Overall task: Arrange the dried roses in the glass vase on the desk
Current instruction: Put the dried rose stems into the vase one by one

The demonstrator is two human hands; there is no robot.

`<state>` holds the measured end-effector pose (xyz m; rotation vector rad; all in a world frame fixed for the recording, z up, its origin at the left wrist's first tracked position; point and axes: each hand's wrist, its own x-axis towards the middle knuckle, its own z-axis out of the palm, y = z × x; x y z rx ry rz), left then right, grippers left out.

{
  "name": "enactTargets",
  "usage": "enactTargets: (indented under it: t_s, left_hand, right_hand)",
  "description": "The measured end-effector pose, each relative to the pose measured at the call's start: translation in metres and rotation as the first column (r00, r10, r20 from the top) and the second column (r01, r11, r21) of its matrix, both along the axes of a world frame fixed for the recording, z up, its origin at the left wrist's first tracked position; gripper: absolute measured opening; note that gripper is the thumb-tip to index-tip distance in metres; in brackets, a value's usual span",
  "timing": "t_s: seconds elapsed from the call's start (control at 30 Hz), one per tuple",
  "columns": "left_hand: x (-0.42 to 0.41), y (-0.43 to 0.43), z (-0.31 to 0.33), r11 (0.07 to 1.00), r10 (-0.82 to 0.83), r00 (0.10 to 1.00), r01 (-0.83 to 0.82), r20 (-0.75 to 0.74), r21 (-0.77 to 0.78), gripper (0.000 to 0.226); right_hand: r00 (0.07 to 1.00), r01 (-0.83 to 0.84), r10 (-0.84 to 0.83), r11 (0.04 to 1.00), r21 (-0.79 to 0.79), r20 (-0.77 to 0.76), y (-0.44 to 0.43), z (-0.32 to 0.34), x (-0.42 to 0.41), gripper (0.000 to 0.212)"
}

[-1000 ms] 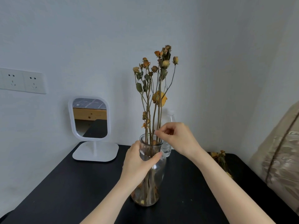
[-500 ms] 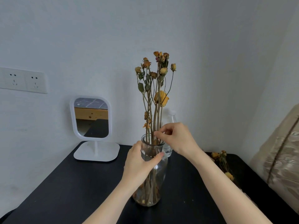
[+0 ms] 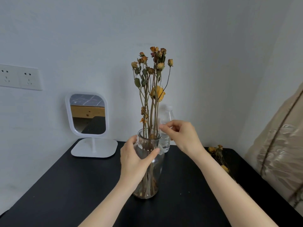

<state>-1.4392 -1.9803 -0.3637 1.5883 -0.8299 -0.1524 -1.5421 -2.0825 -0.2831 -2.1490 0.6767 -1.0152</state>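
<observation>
A clear glass vase [image 3: 158,163] stands near the middle of the black desk [image 3: 73,185]. It holds a tall bunch of dried roses [image 3: 154,71] with brown stems and orange-yellow heads. My left hand [image 3: 134,158] grips the vase's shoulder from the left, thumb across the front. My right hand [image 3: 182,136] hovers just right of the vase mouth with its fingers loosely curled. Its fingertips are beside the outermost stem, and I see no stem between them. More dried roses [image 3: 218,154] lie on the desk at the right, behind my right forearm.
A white standing mirror [image 3: 88,113] is at the back left by the wall. A clear plastic bottle [image 3: 166,115] stands right behind the vase. A beige quilted fabric [image 3: 282,145] borders the desk's right edge. Wall sockets [image 3: 19,77] are on the left.
The tallest stems have sunk lower into the vase. My right hand has come off the stems and shifted slightly right. My left hand still holds the vase.
</observation>
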Motion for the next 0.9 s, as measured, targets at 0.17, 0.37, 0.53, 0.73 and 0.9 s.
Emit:
enactTargets:
  t_s: [0.17, 0.37, 0.53, 0.73, 0.9]
  left_hand:
    - [-0.027, 0.020, -0.009, 0.970, 0.165, 0.986, -0.156, 0.031, -0.186, 0.057]
    - [-0.080, 0.023, -0.028, 0.976, 0.011, 0.973, 0.040, 0.231, -0.213, 0.039]
    - [-0.121, -0.020, -0.044, 0.920, -0.384, 0.917, 0.370, 0.110, 0.127, 0.021]
    - [-0.145, -0.087, -0.056, 0.800, -0.465, 0.885, 0.410, 0.021, 0.437, 0.013]
    - [-0.163, -0.120, -0.065, 0.679, -0.488, 0.872, 0.404, -0.034, 0.613, 0.031]
  right_hand:
    - [0.997, 0.044, -0.040, 0.997, 0.056, -0.072, -0.011, -0.016, -0.024, 0.021]
    - [0.967, 0.176, -0.151, 0.978, 0.112, -0.207, -0.031, -0.047, -0.067, 0.024]
    - [0.908, 0.362, -0.308, 0.918, 0.160, -0.285, -0.058, -0.069, -0.126, 0.021]
    - [0.788, 0.498, -0.401, 0.861, 0.102, -0.467, -0.080, -0.090, -0.186, 0.019]
    - [0.711, 0.449, -0.327, 0.893, 0.044, -0.623, -0.080, -0.108, -0.198, 0.009]
